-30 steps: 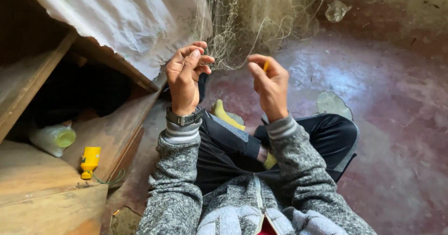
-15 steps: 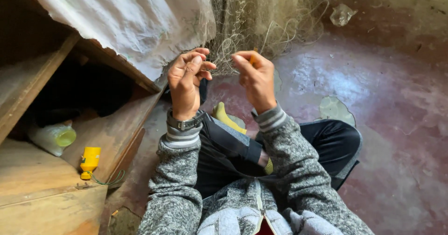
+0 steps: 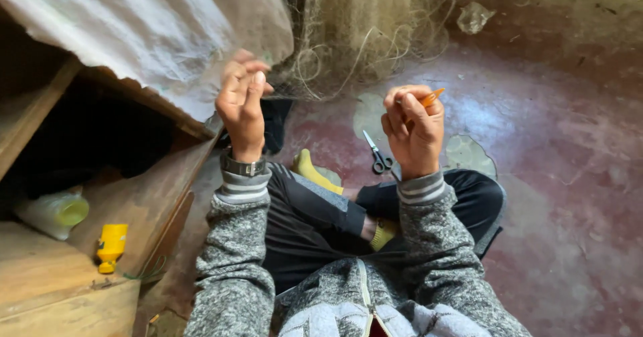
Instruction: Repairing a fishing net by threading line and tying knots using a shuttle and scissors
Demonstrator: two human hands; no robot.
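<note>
orange needle [image 3: 431, 97] in right hand [image 3: 415, 129], net [image 3: 348, 49]

1. You get soft daylight; brightest on the white sheet [image 3: 134, 36] upper left and a pale sheen on the red floor [image 3: 509, 123].
2. Box [image 3: 80, 136] interior on your left sits in deep shadow, detail lost.
3. Hands and sleeves are sharp; the fine net [image 3: 348, 49] reads hazy.
4. Edges bow slightly, wide-lens.

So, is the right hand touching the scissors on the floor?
Apart. In the head view the right hand is raised, holding an orange tool; the scissors lie on the floor beyond it.
</note>
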